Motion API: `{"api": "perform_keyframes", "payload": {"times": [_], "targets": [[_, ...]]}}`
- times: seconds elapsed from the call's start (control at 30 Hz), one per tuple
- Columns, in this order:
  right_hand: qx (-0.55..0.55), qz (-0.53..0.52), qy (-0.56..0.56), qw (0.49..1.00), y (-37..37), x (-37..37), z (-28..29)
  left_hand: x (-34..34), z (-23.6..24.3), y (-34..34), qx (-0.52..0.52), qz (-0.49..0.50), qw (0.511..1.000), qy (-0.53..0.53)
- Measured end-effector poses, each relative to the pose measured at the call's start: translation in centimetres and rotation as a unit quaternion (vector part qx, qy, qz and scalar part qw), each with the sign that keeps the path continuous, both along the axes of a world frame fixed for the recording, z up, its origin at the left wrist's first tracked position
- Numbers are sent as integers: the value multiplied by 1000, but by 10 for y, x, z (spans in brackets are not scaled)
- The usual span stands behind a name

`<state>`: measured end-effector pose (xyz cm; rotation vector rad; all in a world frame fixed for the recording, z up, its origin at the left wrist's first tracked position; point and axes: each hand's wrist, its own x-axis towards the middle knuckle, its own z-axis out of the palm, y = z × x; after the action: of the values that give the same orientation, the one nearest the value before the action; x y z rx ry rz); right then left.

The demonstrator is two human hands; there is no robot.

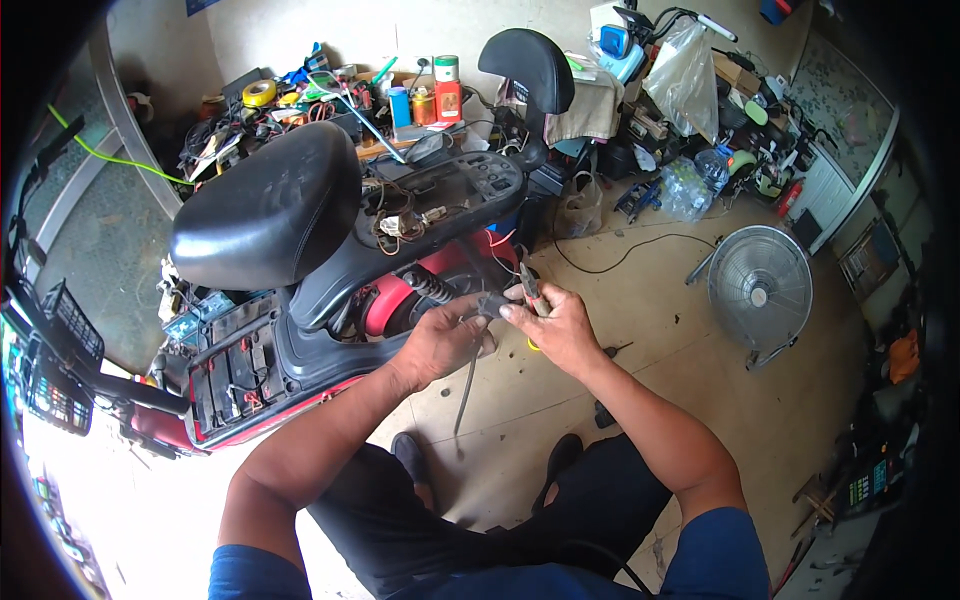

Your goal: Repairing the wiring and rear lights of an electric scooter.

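Note:
My left hand [445, 338] is closed on a small dark piece, perhaps a cable plug [488, 304], in front of the scooter. From below it a grey cable [465, 395] hangs toward the floor. My right hand [565, 332] is closed around a pair of pliers [529, 283], their jaws pointing up and away from me. Its thumb and fingertips also meet the dark piece, whose details are partly covered by both hands. Just beyond stands a red and black electric scooter [330, 330], its black seat [270, 215] raised and wiring [400, 225] exposed on its rear deck.
A cluttered bench [375, 150] with tools, bottles and tape runs along the back wall. A floor fan [760, 290] stands at the right. A screwdriver-like tool [618, 350] lies on the floor beyond my right forearm. Bags and boxed parts [690, 185] pile up at the far right.

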<state>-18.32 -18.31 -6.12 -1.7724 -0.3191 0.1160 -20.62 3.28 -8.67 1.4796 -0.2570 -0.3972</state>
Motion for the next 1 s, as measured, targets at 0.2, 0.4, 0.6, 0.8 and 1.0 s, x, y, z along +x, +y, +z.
{"api": "perform_keyframes", "payload": {"times": [0.2,0.4,0.6,0.8,1.0], "targets": [[-114,18,-265,957,1,-7,10,-2,2,-8,-19,10,999,-38],[-95,9,-318,943,-7,1,3,1,-3,-16,0,4,999,-48],[-98,16,-286,953,-12,-4,10,-3,1,-28,-1,48,999,13],[-108,22,-274,955,-13,-3,2,0,-1,-26,-14,27,1000,0],[7,11,-128,992,-9,-4,0,-1,15,-24,-208,50,972,98]]}}
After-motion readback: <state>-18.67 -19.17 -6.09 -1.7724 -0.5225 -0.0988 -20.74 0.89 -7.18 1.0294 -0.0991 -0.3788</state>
